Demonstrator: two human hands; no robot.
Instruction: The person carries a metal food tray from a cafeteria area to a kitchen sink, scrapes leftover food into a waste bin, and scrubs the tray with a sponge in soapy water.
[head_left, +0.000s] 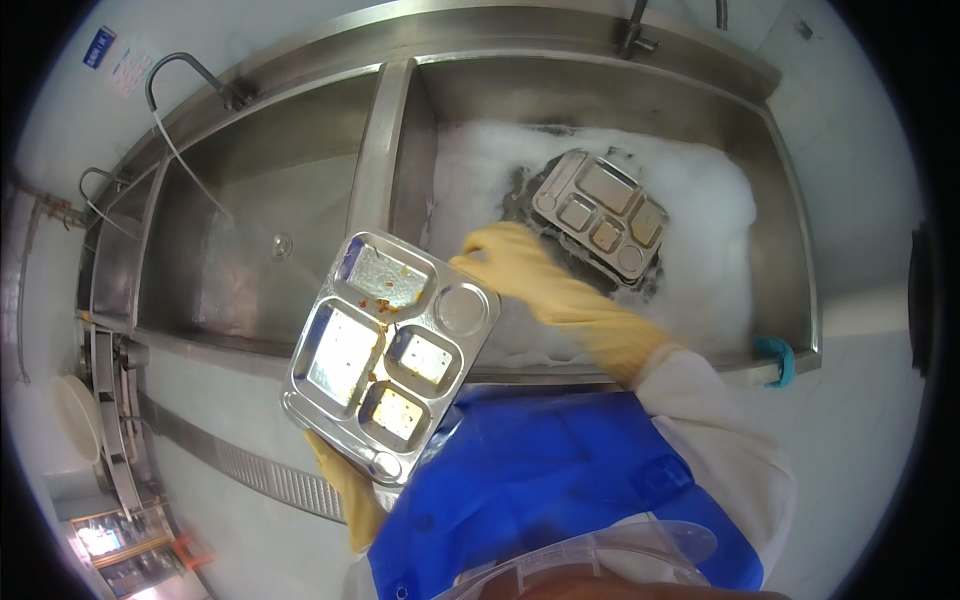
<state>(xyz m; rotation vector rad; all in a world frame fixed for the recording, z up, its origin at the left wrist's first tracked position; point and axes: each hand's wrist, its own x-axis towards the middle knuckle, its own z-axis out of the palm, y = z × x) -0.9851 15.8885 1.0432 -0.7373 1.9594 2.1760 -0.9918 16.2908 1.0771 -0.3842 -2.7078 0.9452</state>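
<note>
A steel compartment food tray [381, 345] is tilted up before me, over the sink's front edge. Orange and dark food scraps stick to its shallow wells. My left hand [347, 488], in a yellow rubber glove, holds the tray's lower left edge; most of its fingers are hidden behind the metal. At the upper right corner, my gloved right hand [507, 262] has its fingers curled against the rim, closed on it and slightly blurred. A second compartment tray [603, 214] lies among suds in the right basin, with some food bits in its wells.
White foam [700, 190] covers much of the right basin [782, 230]. Water runs from a curved tap [185, 60] into the left basin [250, 180], which has a drain. A teal cloth or band [775, 362] hangs over the front right rim. A floor grate [240, 465] lies lower left.
</note>
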